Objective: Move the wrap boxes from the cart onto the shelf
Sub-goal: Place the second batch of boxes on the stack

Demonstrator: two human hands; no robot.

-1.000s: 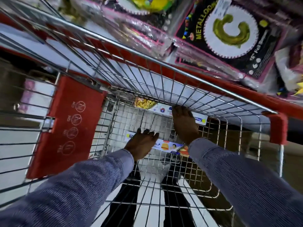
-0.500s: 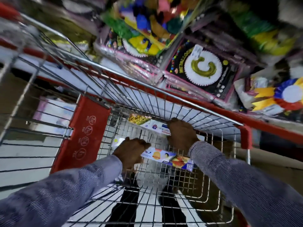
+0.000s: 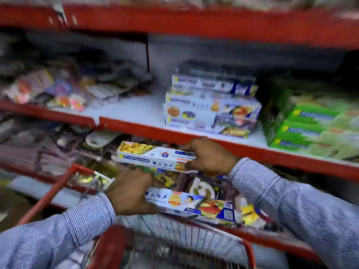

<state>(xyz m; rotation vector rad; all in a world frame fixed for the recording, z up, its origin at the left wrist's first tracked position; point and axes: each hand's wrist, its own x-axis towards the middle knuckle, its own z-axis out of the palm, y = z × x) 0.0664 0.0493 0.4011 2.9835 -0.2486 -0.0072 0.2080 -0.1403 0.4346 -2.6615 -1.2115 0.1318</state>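
Two white-and-blue wrap boxes, printed with food pictures, held level above the wire cart (image 3: 180,235): the upper box (image 3: 155,157) just below the red-edged shelf (image 3: 136,111), the lower box (image 3: 191,205) over the cart's rim, a stack of boxes (image 3: 210,105) on the shelf

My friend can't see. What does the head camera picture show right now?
Two hands in striped sleeves each hold a wrap box above a red cart: the right hand a higher box, the left hand a lower box. Behind, a red-edged shelf holds a stack of similar boxes.

two hands (image 3: 132,193), two held wrap boxes (image 3: 155,156)
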